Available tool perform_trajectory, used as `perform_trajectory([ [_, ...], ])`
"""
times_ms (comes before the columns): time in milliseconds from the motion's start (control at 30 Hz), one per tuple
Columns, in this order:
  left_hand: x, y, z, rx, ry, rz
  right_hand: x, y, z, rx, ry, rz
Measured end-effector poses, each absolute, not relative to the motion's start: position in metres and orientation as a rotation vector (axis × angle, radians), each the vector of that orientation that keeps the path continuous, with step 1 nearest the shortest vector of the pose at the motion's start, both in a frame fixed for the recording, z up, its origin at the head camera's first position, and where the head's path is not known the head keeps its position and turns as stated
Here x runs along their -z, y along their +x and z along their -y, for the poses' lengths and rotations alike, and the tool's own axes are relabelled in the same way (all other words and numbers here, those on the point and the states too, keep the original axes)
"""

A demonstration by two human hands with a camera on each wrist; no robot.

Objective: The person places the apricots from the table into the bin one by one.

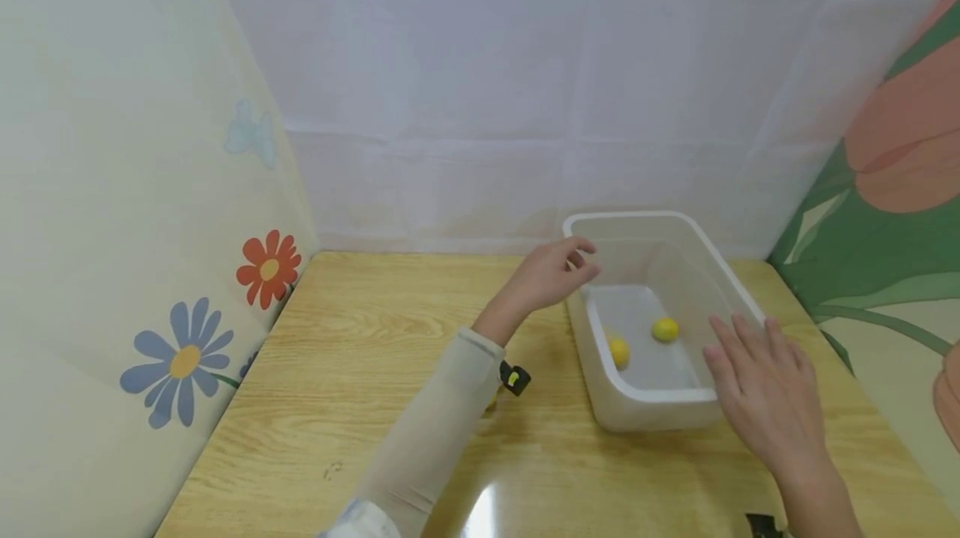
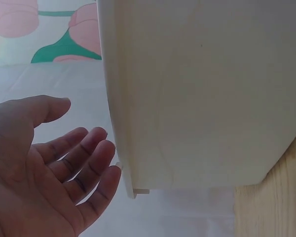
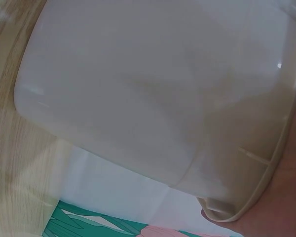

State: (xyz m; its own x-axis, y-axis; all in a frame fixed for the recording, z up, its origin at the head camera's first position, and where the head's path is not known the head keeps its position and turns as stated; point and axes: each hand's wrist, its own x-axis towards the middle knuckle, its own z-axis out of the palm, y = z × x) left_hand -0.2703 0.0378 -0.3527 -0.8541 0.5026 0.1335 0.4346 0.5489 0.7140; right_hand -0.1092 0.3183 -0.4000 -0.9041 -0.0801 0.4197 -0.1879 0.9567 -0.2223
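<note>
A white plastic bin point(image 1: 660, 394) stands on the table with two yellow lemons inside, one lemon point(image 1: 618, 352) against the near left wall and the other lemon point(image 1: 665, 329) nearer the middle of the floor. By the bin's left rim is my left hand point(image 1: 553, 273), its fingers loosely bent and nothing in them. The left wrist view shows that hand point(image 2: 64, 168) palm up beside the rim. My right hand point(image 1: 772, 388) lies over the near right rim with straight fingers. In the right wrist view only part of it point(image 3: 281, 197) shows, against the rim.
The wooden table point(image 1: 360, 354) reaches back to a white cloth backdrop point(image 1: 450, 104). Flower-printed panels stand at left and right. Something yellow point(image 1: 491, 401), mostly hidden, lies behind my left forearm next to the black wrist camera mount point(image 1: 515, 379).
</note>
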Motion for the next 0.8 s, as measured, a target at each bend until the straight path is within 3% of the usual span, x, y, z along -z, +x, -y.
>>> perform_trajectory([
  [800,0.363,-0.271,0.003,-1.179,0.875,-2.759,0.401,-0.109,-0.320,-0.358,0.177,2.716],
])
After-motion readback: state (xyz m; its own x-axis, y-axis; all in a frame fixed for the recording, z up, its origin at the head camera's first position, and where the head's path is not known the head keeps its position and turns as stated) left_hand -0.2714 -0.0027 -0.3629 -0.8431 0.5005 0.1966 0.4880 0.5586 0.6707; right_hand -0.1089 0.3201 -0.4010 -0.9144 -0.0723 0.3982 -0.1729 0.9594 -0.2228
